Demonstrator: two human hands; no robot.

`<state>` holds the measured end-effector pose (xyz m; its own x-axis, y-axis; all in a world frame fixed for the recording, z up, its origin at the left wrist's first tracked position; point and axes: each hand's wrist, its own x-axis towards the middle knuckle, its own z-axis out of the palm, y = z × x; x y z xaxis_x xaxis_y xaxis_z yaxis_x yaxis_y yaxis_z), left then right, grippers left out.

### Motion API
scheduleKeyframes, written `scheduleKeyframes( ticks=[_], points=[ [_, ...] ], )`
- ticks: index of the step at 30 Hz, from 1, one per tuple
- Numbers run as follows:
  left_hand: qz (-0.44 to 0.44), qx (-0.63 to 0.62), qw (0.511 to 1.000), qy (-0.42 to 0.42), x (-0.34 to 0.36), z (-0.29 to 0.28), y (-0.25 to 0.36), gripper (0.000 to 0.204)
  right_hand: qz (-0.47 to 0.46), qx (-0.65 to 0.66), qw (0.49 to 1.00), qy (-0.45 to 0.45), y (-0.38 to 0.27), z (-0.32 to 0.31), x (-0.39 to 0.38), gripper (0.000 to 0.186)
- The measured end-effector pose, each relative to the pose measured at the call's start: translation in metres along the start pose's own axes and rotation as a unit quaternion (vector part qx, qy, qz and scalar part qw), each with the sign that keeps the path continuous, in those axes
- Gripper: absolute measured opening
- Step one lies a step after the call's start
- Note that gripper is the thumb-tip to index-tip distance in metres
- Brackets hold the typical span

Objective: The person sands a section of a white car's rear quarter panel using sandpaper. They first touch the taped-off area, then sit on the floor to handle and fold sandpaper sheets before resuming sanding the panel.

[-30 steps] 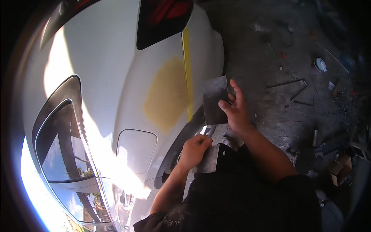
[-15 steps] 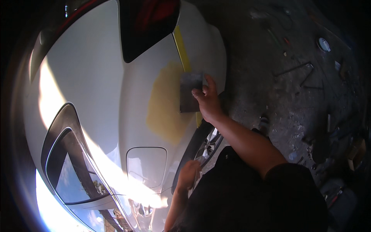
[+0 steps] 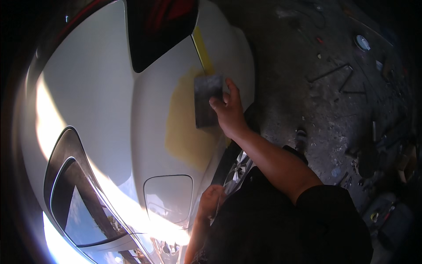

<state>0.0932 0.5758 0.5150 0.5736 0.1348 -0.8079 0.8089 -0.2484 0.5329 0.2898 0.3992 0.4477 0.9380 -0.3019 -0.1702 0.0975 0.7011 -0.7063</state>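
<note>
My right hand (image 3: 231,111) is closed on a dark grey rectangular sheet (image 3: 205,99) that looks like sandpaper, thumb on its face. The sheet lies over a yellowish filler patch (image 3: 182,127) on the rear side panel of a white car (image 3: 151,110), covering the patch's upper right part. A strip of yellow tape (image 3: 201,49) runs along the panel seam just above the sheet. Lower down, beside the wheel arch, my left hand (image 3: 212,200) has its fingers curled; what they hold, if anything, is hidden.
The fuel flap (image 3: 168,198) is closed, left of my left hand. A wheel (image 3: 237,169) shows under the arch. On the dark floor to the right lie a bent metal frame (image 3: 340,79), a round white lid-like thing (image 3: 362,42) and a cardboard box (image 3: 403,163).
My right hand and the sheet have shifted slightly left over the filler patch. The whole view has moved a little too. My left hand stays beside the wheel arch.
</note>
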Motion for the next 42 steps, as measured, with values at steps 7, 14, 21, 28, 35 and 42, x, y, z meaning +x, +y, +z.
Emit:
scheduleKeyframes(
  ticks=[7,14,21,28,35,42],
  points=[
    [0.004,0.024,1.000,-0.008,0.002,0.007,0.007,0.017,-0.003,-0.023,1.000,-0.004,-0.005,0.004,0.007,0.070],
    [0.010,0.046,0.999,-0.011,0.004,0.006,0.002,0.019,-0.003,0.012,1.000,0.003,-0.012,0.009,0.006,0.069],
    [0.015,0.048,0.999,-0.003,0.002,0.012,0.004,0.020,-0.027,-0.026,0.999,-0.004,-0.004,0.005,0.012,0.069],
    [0.041,0.058,0.997,0.022,0.002,0.014,-0.003,0.017,0.004,0.027,0.999,-0.038,-0.031,0.004,0.010,0.071],
    [0.093,-0.010,0.995,0.040,-0.011,0.035,0.045,0.017,0.048,-0.020,0.990,-0.129,-0.052,-0.045,-0.036,0.071],
    [0.227,-0.006,0.973,0.047,-0.012,0.073,0.087,0.015,0.078,-0.238,0.928,-0.276,-0.088,-0.076,-0.086,0.068]
  ],
)
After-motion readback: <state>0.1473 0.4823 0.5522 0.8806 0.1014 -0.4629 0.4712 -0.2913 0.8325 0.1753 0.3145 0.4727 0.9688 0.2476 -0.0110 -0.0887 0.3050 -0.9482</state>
